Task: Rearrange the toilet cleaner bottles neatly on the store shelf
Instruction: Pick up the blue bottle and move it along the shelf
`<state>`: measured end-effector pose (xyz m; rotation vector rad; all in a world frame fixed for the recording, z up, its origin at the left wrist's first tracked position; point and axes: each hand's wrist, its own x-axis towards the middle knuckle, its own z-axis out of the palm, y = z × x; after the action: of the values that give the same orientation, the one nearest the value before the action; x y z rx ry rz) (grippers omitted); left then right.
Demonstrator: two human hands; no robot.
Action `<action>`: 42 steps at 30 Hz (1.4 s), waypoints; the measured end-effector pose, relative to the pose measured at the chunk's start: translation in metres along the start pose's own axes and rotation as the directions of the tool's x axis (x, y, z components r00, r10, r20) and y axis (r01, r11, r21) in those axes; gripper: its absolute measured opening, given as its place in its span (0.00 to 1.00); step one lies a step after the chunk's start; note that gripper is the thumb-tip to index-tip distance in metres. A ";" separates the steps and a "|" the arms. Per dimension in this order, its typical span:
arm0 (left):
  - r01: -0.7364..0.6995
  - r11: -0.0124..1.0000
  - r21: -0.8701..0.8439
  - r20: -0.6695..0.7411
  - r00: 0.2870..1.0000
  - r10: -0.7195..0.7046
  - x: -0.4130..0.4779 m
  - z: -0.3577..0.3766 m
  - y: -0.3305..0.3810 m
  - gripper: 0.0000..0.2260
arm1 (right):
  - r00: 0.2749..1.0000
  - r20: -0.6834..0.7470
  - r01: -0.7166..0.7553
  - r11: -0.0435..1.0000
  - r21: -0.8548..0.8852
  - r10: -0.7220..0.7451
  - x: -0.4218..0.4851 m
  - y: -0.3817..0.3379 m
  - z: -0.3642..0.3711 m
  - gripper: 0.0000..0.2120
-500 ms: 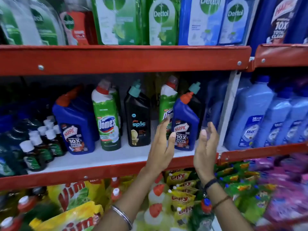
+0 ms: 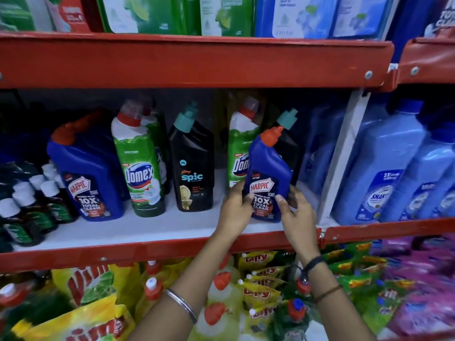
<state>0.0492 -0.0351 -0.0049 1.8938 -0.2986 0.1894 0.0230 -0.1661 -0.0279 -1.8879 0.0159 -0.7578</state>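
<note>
A small blue Harpic bottle with a red cap stands on the white middle shelf, tilted a little. My left hand grips its lower left side and my right hand grips its lower right side. Behind it stand a green Domex bottle and a black bottle with a teal cap. Further left along the shelf are a black Spic bottle, another green Domex bottle and a large blue Harpic bottle.
Small dark bottles with white caps crowd the shelf's left end. A white upright separates light blue bottles on the right. A red shelf beam hangs above. Yellow pouches and bottles fill the shelf below.
Both hands have moved forward from in front of the shelf and closed on the small blue Harpic bottle. The camera has moved nearer to the shelf.
</note>
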 end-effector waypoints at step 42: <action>0.109 0.983 0.146 -0.500 0.866 -0.022 -0.089 -0.299 -0.089 0.18 | 0.955 0.282 0.006 0.959 0.282 -0.090 -0.116 -0.152 0.265 0.16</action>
<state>-0.0044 0.2851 -0.0096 1.9424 0.1408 0.6640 0.0159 0.1606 -0.0232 -1.7155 -0.3107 -0.4769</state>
